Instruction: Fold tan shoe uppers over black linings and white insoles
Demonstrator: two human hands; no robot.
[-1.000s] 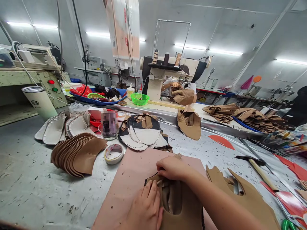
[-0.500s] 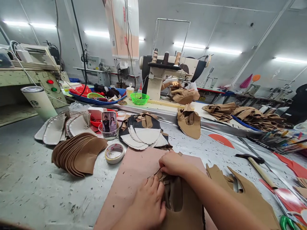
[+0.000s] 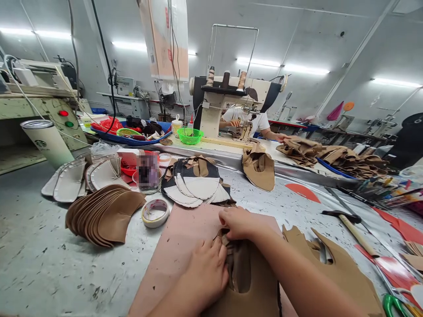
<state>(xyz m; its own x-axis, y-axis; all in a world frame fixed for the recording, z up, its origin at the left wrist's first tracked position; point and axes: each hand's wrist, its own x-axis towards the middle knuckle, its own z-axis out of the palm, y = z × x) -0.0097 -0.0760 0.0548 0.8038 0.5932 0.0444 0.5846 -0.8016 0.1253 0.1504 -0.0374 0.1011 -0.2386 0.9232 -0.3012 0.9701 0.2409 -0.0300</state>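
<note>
Head view, left hand (image 3: pixel 205 273) flat, pressing tan upper (image 3: pixel 251 286) on pink mat (image 3: pixel 178 246), right hand (image 3: pixel 239 223) pinching its top edge, tape roll (image 3: pixel 155 212) nearby

The only mark I can make out is a round dark Starbucks-style logo on the tall white metal-lidded tumbler (image 3: pixel 49 141); its lettering is too small to read.

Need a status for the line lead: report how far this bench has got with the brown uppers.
Looks done: a brown upper lies set aside by the metal rail. In hand: the left hand presses the brown shoe upper onto the pink mat while the right hand pinches its top edge. Apparently left: cut brown pieces beside it and a fanned stack.
</note>
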